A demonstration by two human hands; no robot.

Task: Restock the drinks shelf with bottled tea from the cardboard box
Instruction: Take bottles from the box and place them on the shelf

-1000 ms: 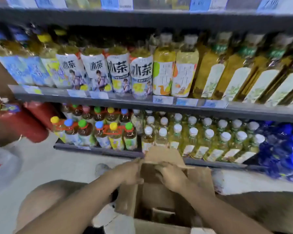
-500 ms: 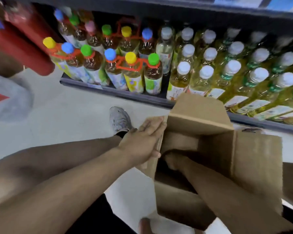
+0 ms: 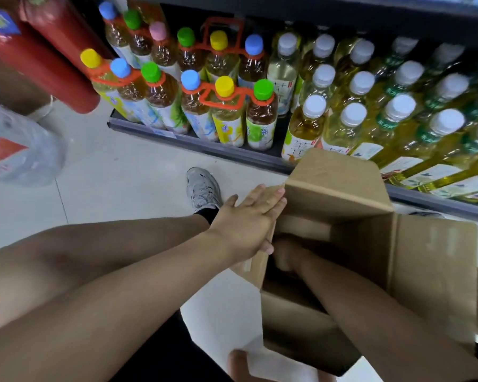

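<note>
An open brown cardboard box point(image 3: 431, 260) stands on the floor in front of the bottom drinks shelf point(image 3: 232, 154), its flaps spread. My left hand point(image 3: 249, 224) lies flat, fingers extended, against the box's left flap. My right hand point(image 3: 287, 255) reaches down inside the box; its fingers are in shadow and blurred, so what they hold cannot be made out. No bottle is visible inside the box. White-capped yellow tea bottles point(image 3: 351, 125) fill the shelf just behind the box.
Tea bottles with coloured caps point(image 3: 224, 106), joined by orange carriers, fill the shelf's left part. Red cylinders point(image 3: 39, 59) hang at the upper left above a large clear water jug point(image 3: 20, 150). My grey shoe point(image 3: 203, 188) rests on the pale tiled floor.
The view has tilted down from the upper shelves to the bottom shelf and box. My right hand went from the flaps down into the box; my left hand moved onto the left flap.
</note>
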